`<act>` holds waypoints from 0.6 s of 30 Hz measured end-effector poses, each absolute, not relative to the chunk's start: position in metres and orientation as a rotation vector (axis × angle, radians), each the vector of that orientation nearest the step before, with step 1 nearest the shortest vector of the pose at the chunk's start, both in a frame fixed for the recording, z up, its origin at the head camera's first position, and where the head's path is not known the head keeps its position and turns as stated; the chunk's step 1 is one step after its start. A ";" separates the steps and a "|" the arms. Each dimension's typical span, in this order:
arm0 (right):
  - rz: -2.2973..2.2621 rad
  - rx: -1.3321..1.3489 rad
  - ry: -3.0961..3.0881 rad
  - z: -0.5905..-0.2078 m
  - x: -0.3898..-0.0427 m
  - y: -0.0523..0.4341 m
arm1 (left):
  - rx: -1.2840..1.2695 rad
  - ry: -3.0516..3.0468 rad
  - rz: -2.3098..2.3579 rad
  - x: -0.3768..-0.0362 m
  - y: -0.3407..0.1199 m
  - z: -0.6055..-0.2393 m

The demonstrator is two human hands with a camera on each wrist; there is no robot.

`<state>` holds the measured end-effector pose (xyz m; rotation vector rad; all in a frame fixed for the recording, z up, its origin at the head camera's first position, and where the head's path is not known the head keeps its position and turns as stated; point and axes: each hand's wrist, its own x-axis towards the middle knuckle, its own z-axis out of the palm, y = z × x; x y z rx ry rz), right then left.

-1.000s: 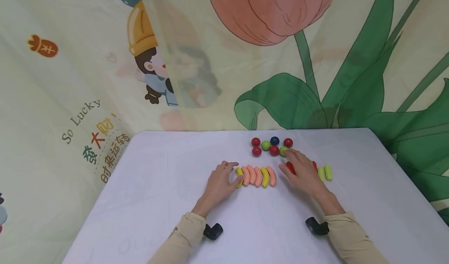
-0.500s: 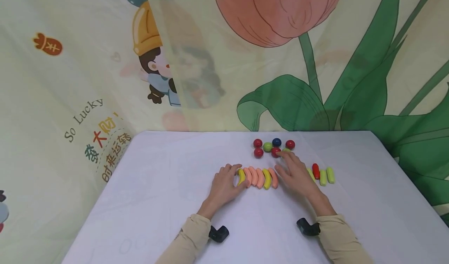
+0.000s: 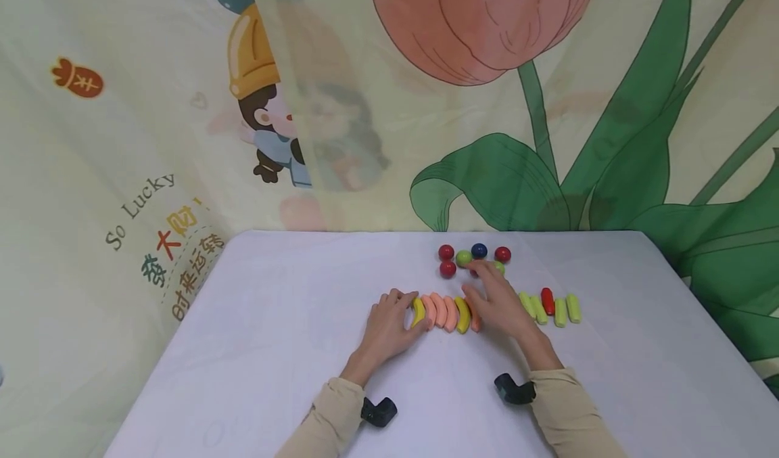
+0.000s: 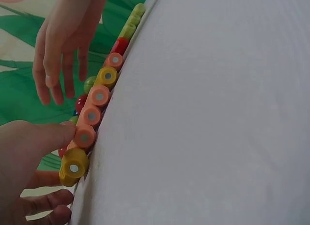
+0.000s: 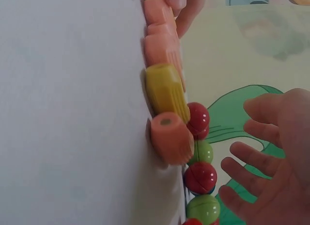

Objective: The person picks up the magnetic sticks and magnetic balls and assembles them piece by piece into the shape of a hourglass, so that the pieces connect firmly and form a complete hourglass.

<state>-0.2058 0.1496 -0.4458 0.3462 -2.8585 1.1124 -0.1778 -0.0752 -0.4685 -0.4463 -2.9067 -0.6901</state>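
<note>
Thumb and fingers apart, the left hand (image 3: 388, 326) straddles the yellow piece (image 3: 418, 312) at the left end of a row of curved pieces (image 3: 450, 314) on the white table (image 3: 274, 356), contact hard to tell! Over the other end hovers the right hand (image 3: 500, 307), fingers loose and parted; sticks (image 3: 548, 302) lie to its right, glossy balls (image 3: 479, 250) beyond.

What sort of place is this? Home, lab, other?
Can't be certain; likely an indoor recording setup: white-covered table, printed backdrop right behind it, black devices at both wrists. Nothing in view settles home or lab.
</note>
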 end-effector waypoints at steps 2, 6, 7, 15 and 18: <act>1.135 0.341 -2.866 -0.446 -0.207 0.146 | -0.447 -2.903 -0.706 -0.178 -0.076 -0.468; 1.152 0.335 -2.879 -0.448 -0.210 0.142 | -0.445 -2.903 -0.735 -0.178 -0.078 -0.466; 1.155 0.342 -2.875 -0.449 -0.211 0.141 | -0.445 -2.906 -0.739 -0.178 -0.078 -0.466; 1.181 0.378 -2.848 -0.455 -0.216 0.135 | -0.445 -2.906 -0.764 -0.176 -0.078 -0.469; 1.177 0.380 -2.854 -0.456 -0.218 0.133 | -0.449 -2.893 -0.778 -0.177 -0.077 -0.470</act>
